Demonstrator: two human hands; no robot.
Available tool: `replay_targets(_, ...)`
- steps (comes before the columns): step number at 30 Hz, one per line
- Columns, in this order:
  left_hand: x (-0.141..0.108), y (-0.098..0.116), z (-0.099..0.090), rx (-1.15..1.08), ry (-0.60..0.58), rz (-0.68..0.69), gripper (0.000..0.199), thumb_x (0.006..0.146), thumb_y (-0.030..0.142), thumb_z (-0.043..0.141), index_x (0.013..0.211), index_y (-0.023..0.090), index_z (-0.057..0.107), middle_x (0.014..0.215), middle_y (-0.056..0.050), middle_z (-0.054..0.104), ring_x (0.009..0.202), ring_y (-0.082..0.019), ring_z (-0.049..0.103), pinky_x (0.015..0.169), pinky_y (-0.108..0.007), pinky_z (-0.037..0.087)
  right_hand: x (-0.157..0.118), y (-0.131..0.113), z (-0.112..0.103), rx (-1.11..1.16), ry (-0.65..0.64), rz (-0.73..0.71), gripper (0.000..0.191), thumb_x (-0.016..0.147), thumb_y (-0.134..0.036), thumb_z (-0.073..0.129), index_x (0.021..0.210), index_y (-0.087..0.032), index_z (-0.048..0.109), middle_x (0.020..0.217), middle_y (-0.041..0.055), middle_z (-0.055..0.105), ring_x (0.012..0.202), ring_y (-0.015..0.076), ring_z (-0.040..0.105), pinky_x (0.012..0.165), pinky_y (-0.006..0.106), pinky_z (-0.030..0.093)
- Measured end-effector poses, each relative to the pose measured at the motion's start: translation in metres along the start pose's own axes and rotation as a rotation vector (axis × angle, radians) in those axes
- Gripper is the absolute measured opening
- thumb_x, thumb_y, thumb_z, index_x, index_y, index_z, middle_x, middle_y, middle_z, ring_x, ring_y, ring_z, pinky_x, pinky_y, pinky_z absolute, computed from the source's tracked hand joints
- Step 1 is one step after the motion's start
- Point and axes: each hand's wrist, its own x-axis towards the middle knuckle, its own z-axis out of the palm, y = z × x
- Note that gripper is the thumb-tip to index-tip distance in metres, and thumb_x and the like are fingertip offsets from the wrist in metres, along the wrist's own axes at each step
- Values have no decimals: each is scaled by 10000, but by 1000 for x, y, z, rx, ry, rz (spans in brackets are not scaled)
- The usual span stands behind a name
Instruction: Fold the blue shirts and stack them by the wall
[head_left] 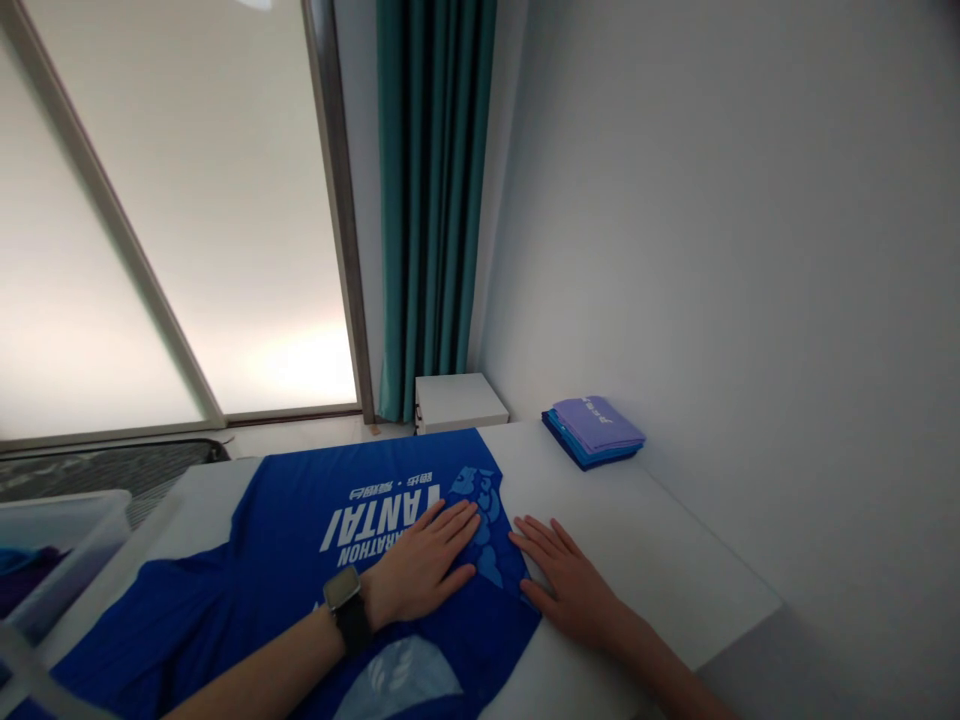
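A blue T-shirt (289,510) with white lettering and a lighter blue pattern lies spread over the white tabletop (637,540). The lettering appears upside down from where I look. My left hand (427,560), below a wrist with a dark-strapped watch (345,598), rests flat on the shirt's printed part with its fingers stretched out. At the shirt's right edge, my right hand (566,580) has its fingers spread, the tips touching the fabric. Neither hand grips anything. The near part of the shirt runs out of view at the bottom.
Folded clothes (598,425), purple over blue, are stacked by the wall at the far right. A clear plastic bin (90,545) with dark clothes stands at left. Beyond the table are a small white cabinet (459,400), a green curtain (435,220) and frosted sliding doors (210,220).
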Motion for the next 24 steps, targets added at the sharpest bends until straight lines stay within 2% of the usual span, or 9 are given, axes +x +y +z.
replay_targets(3, -23, -30, -9, 57, 16, -115, 567, 994, 490, 330, 1513, 272, 258, 1548, -46, 323, 1422, -220, 299, 1182, -413, 205, 8, -5, 3, 32, 8, 72, 561, 967, -471, 364, 1496, -294, 303, 1578, 31, 232, 1455, 226, 176, 1186, 516, 46)
replay_targets(5, -39, -54, -14, 103, 20, -212, 568, 993, 501, 314, 1501, 247, 300, 1538, -63, 341, 1418, -229, 308, 1172, -427, 224, 22, -8, 5, 48, 39, 107, 564, 976, -479, 319, 1504, -284, 283, 1578, 39, 236, 1451, 229, 193, 1182, 515, 90)
replay_targets(8, -64, -89, -21, 193, 15, -370, 584, 984, 507, 308, 1467, 187, 378, 1522, -106, 366, 1417, -255, 307, 1163, -468, 224, 58, -11, 4, 25, 116, 109, 558, 969, -434, 319, 1483, -220, 342, 1558, 69, 291, 1431, 221, 250, 1170, 447, 194)
replay_targets(10, -80, -107, -26, 244, 18, -470, 580, 975, 497, 325, 1445, 168, 413, 1507, -125, 389, 1411, -266, 318, 1157, -481, 224, 88, -14, 3, -14, 151, 117, 551, 954, -387, 337, 1460, -176, 386, 1538, 95, 331, 1417, 236, 281, 1165, 452, 202)
replay_targets(13, -100, -124, -35, 284, 6, -623, 582, 966, 476, 338, 1438, 145, 418, 1502, -141, 393, 1407, -273, 325, 1145, -487, 237, 131, -21, 4, -74, 145, 117, 538, 945, -360, 346, 1439, -160, 421, 1510, 114, 378, 1404, 253, 309, 1162, 483, 171)
replay_targets(17, -117, -138, -49, 288, -53, -832, 594, 965, 458, 324, 1446, 117, 397, 1522, -150, 353, 1417, -286, 299, 1141, -500, 227, 178, -26, 8, -175, 104, 147, 544, 957, -370, 313, 1440, -141, 416, 1518, 113, 365, 1415, 240, 280, 1163, 456, 135)
replay_targets(20, -122, -151, -57, 257, -98, -922, 594, 962, 456, 335, 1458, 131, 378, 1534, -132, 339, 1430, -274, 272, 1154, -481, 198, 207, -21, 9, -234, 58, 233, 561, 968, -364, 271, 1447, -99, 392, 1530, 118, 342, 1415, 226, 273, 1159, 414, 146)
replay_targets(24, -123, -173, -59, 222, -87, -995, 570, 964, 447, 326, 1457, 164, 372, 1538, -120, 336, 1429, -267, 273, 1145, -471, 211, 235, -9, 9, -249, 50, 290, 583, 971, -358, 248, 1468, -66, 339, 1547, 119, 306, 1417, 229, 261, 1153, 393, 158)
